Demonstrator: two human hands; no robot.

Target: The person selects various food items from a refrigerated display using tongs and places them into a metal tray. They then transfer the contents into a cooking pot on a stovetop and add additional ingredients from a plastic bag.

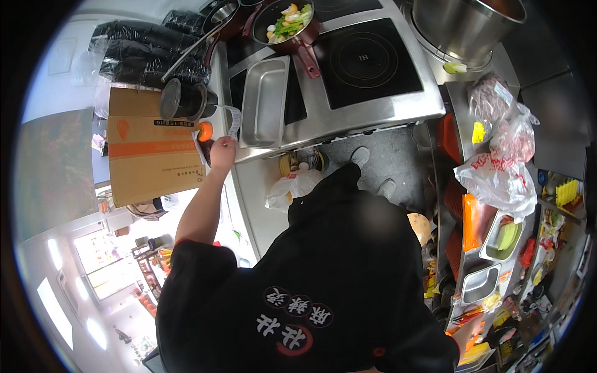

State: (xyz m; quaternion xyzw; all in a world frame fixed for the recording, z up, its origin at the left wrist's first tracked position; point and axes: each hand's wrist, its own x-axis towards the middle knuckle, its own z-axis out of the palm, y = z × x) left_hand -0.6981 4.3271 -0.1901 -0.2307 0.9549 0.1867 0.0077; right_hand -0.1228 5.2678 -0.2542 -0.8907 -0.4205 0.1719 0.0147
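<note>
My left hand (pixel 222 153) is stretched out to the counter's left corner, its fingers closed in a pinch. A curled white paper slip (pixel 234 122) rises from the fingertips. Right beside the hand is a bottle with a round orange cap (pixel 204 130), its dark body partly hidden by the hand. Stacked clear-and-black round tubs (pixel 180 101) stand just beyond. An oblong steel pan (pixel 264 102) sits to the right of the hand. Of my right arm only a patch of skin shows at the lower right; the hand itself cannot be made out.
A maroon pot (pixel 305 46) of cut vegetables rests by the induction hob (pixel 364 59). A large steel stockpot (pixel 466 28) stands at the far right. Plastic bags of food (pixel 497 168) and steel trays (pixel 481 283) line the right counter. A cardboard box (pixel 155 155) is at the left.
</note>
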